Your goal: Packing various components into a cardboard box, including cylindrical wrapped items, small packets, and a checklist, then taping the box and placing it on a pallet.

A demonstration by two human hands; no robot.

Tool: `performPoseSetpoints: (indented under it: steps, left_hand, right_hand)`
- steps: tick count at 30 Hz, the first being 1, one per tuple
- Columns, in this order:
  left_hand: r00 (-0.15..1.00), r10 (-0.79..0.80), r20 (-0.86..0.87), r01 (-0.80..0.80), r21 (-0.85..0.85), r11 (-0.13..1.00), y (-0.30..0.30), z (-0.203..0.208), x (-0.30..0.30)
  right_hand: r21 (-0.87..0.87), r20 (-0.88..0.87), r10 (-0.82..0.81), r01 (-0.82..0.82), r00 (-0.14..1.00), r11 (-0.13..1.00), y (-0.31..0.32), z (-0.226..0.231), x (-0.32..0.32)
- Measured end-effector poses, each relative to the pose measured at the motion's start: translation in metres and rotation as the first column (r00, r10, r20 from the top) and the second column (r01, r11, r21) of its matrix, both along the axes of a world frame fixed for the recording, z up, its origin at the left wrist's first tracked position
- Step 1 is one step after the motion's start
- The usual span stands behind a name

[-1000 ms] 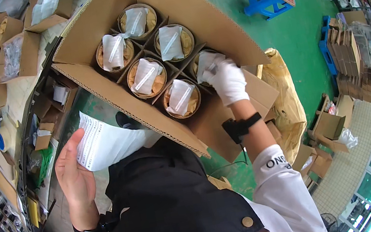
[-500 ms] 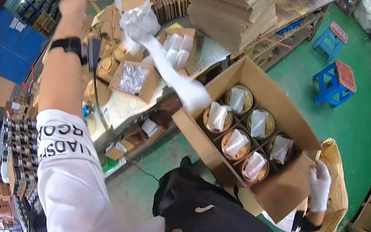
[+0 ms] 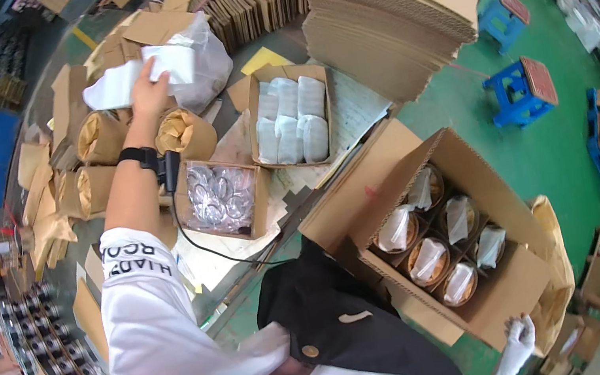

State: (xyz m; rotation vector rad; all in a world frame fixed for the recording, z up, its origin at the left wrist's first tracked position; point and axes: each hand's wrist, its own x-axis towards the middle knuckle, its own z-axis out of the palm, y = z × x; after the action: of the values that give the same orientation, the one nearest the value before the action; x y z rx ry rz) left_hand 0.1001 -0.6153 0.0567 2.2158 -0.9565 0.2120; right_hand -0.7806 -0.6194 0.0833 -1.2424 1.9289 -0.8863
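White packets [image 3: 427, 256], six, are topping six tubes [image 3: 441, 271] lower right; left hand [image 3: 150, 95] is clasping a strip [image 3: 174, 63]; right hand [image 3: 518, 351], grip unclear.

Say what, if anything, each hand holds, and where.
Left hand: a white strip, near its middle. Right hand: at the carton flap; whether gripping it, I can't tell.

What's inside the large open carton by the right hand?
The carton shows six white packets, each lying on a round brown container. The packets cover part of each container's top; the carton's bottom is hidden.
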Motion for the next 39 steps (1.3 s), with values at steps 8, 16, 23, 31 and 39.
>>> performPoseSetpoints:
  steps: [8,16,23,31,39]
  left_hand:
    - [0.792,0.011,0.611,-0.138,0.162,0.977,0.033,0.064,-0.111]
    - [0.978,-0.04,-0.203,0.177,0.726,0.664,0.101,-0.033,-0.228]
    - [0.926,-0.11,-0.361,0.28,0.463,0.841,0.136,-0.037,-0.192]
    - [0.953,-0.063,-0.297,0.235,0.592,0.771,0.145,-0.005,-0.201]
    - [0.789,-0.391,-0.474,0.394,-0.099,0.914,0.15,0.002,-0.191]
  right_hand:
    - [-0.047,0.131,0.084,-0.078,0.988,0.996,0.023,0.04,0.15]
    - [-0.053,0.272,0.388,-0.389,0.881,0.92,-0.001,0.046,0.242]
    - [0.009,0.269,0.483,-0.504,0.833,0.864,-0.017,0.036,0.275]
    - [-0.022,0.147,0.645,-0.649,0.75,0.76,-0.019,0.037,0.292]
    - [-0.023,0.096,0.642,-0.643,0.761,0.766,-0.017,0.037,0.303]
